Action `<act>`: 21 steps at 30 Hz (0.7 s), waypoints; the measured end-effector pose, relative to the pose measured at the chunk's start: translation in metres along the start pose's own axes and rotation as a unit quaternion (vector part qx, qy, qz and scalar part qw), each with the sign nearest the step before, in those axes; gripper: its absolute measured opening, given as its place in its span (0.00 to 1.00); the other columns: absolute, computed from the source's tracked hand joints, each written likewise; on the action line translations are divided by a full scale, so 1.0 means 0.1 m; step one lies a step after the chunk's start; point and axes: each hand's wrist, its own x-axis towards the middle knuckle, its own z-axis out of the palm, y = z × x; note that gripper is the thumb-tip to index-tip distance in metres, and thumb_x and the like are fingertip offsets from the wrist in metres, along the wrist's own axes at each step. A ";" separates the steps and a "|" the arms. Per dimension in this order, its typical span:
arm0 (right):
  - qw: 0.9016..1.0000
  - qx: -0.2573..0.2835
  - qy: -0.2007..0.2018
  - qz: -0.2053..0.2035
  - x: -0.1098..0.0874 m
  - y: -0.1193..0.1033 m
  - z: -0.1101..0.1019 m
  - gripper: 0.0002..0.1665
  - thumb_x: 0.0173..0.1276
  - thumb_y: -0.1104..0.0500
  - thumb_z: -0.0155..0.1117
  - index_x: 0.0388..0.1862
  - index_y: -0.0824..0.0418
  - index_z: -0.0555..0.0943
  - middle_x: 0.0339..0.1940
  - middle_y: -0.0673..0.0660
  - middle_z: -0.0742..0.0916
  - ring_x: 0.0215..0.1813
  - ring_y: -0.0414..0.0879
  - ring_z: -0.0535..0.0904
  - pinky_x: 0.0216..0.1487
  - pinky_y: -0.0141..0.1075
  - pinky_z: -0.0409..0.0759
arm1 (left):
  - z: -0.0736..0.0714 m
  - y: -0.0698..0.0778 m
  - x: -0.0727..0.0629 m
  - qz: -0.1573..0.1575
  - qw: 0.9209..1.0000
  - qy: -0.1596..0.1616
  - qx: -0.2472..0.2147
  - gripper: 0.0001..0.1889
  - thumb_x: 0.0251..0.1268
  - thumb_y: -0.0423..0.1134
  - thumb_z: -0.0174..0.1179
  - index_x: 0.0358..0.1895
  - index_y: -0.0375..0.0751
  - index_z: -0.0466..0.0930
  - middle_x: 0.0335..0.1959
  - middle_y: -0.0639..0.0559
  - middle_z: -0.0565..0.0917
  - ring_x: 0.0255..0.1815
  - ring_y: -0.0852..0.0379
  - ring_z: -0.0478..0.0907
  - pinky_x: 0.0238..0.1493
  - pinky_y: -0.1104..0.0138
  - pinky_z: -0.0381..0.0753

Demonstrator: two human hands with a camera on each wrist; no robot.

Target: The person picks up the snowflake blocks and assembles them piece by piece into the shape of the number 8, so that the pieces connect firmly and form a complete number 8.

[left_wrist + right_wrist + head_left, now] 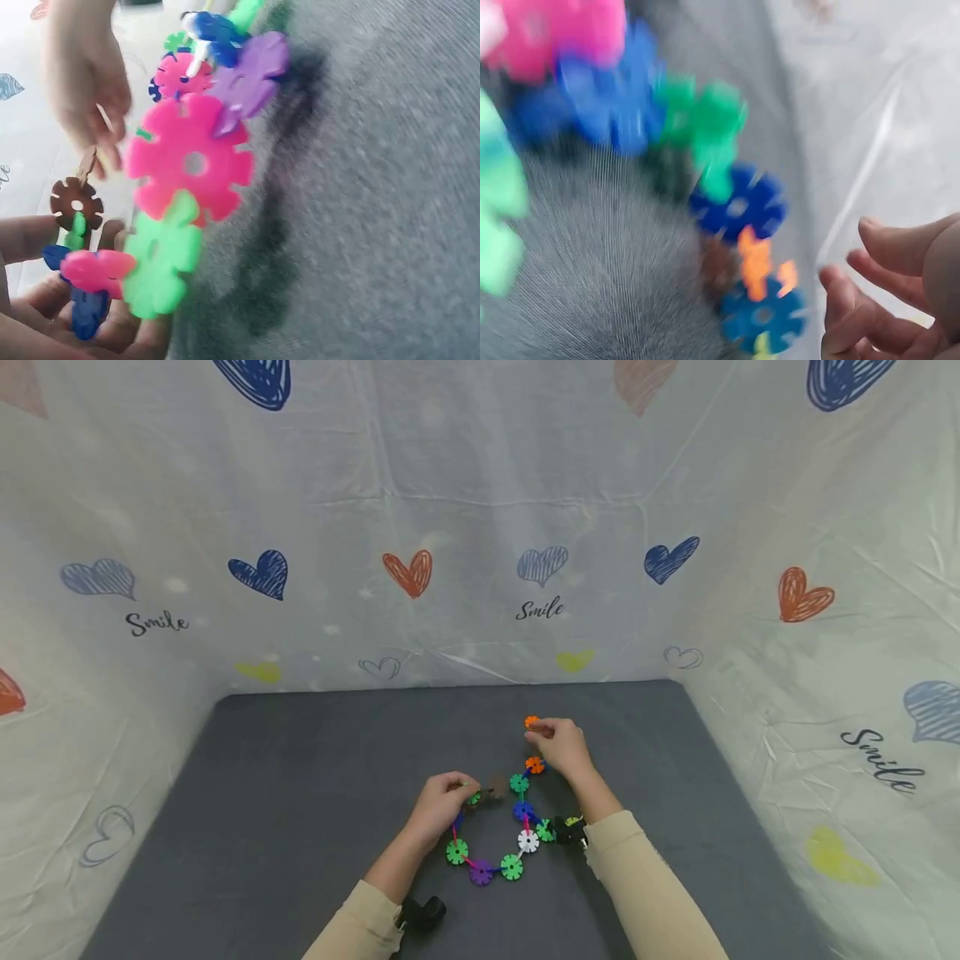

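A chain of colourful notched plastic snowflake discs (512, 867) curves across the grey table in a U, its opening facing away from me. My left hand (433, 810) grips the chain near its left end; in the left wrist view its fingers (118, 341) are round blue, green and pink discs, and a brown disc (63, 204) sticks out past them. Over the far right end is my right hand (561, 750), fingertips overlapping an orange disc (531, 721) in the head view. In the right wrist view its fingers (838, 300) are loosely bent beside the chain, with nothing visible between them.
The dark grey table (315, 760) ends against a pale curtain (465, 460) printed with hearts. A short branch with a green disc (545, 832) leaves the chain under my right forearm, partly hidden by the black wrist camera (570, 832).
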 end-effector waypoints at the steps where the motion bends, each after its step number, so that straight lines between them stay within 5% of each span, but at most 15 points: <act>1: 1.000 -0.011 -0.001 0.010 0.08 0.02 0.01 0.21 0.73 0.52 0.67 0.61 0.59 0.83 0.54 0.61 0.87 0.55 0.57 0.83 0.52 0.50 0.83 | 0.00 0.00 0.01 -0.001 1.000 -0.007 0.001 0.14 0.74 0.44 0.60 0.46 0.35 0.85 0.39 0.44 0.87 0.35 0.51 0.83 0.42 0.60 0.82; 9: 0.995 -0.094 -0.004 0.043 0.39 0.17 0.11 0.35 0.75 0.49 0.63 0.76 0.58 0.68 0.62 0.65 0.82 0.60 0.60 0.80 0.60 0.55 0.78 | 0.00 0.06 0.01 -0.017 0.997 -0.056 0.041 0.25 0.74 0.55 0.58 0.63 0.42 0.81 0.28 0.44 0.85 0.26 0.50 0.80 0.34 0.61 0.79; 12: 0.993 -0.104 -0.015 0.061 0.44 0.20 0.14 0.32 0.75 0.48 0.63 0.75 0.52 0.71 0.67 0.62 0.80 0.61 0.60 0.80 0.57 0.54 0.80 | -0.02 0.08 -0.01 -0.013 0.996 -0.064 0.064 0.22 0.73 0.55 0.59 0.58 0.43 0.85 0.21 0.46 0.84 0.23 0.49 0.79 0.33 0.61 0.77; 16: 0.990 -0.112 -0.015 0.079 0.46 0.20 0.16 0.25 0.74 0.49 0.65 0.68 0.47 0.79 0.69 0.59 0.80 0.59 0.59 0.82 0.50 0.52 0.82 | -0.04 0.09 -0.02 -0.014 0.994 -0.073 0.075 0.19 0.70 0.54 0.62 0.45 0.42 0.91 0.31 0.49 0.87 0.29 0.54 0.80 0.36 0.62 0.79; 21: 0.991 -0.104 0.006 0.078 0.45 0.17 0.12 0.17 0.68 0.52 0.72 0.55 0.53 0.85 0.53 0.58 0.87 0.50 0.57 0.83 0.48 0.51 0.82 | -0.07 0.08 -0.03 -0.011 0.994 -0.085 0.061 0.16 0.69 0.49 0.64 0.42 0.39 0.91 0.38 0.49 0.88 0.34 0.56 0.79 0.37 0.63 0.78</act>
